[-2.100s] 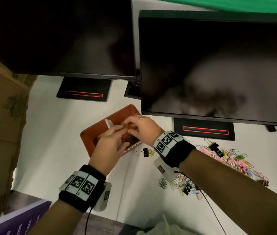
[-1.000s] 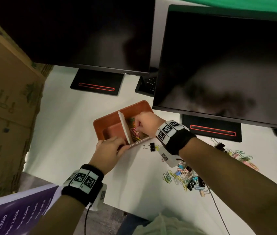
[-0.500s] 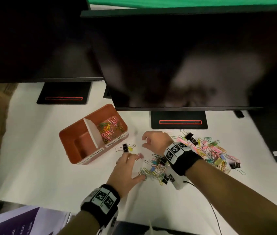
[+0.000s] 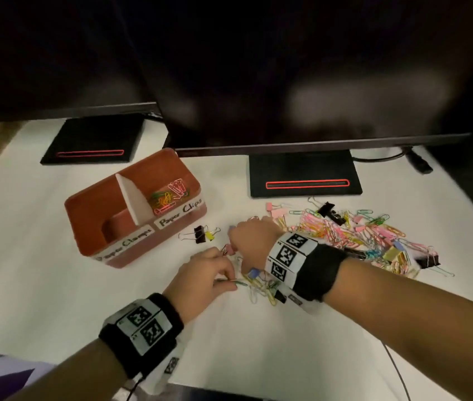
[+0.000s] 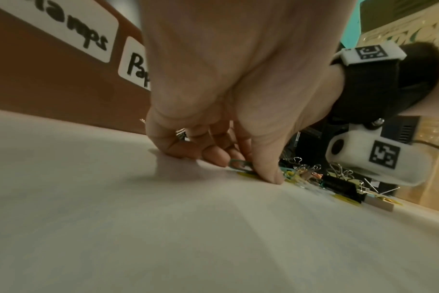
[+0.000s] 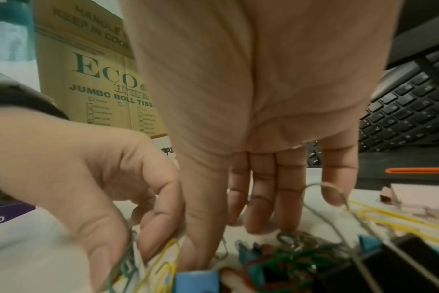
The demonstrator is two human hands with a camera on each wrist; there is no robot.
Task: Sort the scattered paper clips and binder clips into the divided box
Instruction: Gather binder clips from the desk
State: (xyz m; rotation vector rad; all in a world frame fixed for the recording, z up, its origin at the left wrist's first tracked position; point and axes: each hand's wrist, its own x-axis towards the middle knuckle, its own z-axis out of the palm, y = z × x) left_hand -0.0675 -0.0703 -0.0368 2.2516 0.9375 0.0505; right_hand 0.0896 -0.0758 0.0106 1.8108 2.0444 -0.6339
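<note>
The orange-brown divided box (image 4: pixel 107 204) stands at the left. Its "Paper Clips" half holds several coloured paper clips (image 4: pixel 168 195); the "Paper Clamps" half looks empty. My left hand (image 4: pixel 229 282) is low on the table and pinches a green paper clip (image 4: pixel 240 283) between thumb and fingers, also seen in the left wrist view (image 5: pixel 238 164) and the right wrist view (image 6: pixel 123 263). My right hand (image 4: pixel 233 237) rests its straight fingers (image 6: pixel 261 218) on the table in a small heap of clips (image 4: pixel 261 289), holding nothing.
A large heap of paper and binder clips (image 4: pixel 356 235) lies at the right. A black and a yellow binder clip (image 4: pixel 202 234) lie by the box, and a pink one (image 4: pixel 229 249) between the hands. Two monitor stands (image 4: pixel 304 176) and screens close off the back.
Both hands left the box and came down to the small heap. The left hand, spread flat half a second ago, now pinches a green paper clip.
</note>
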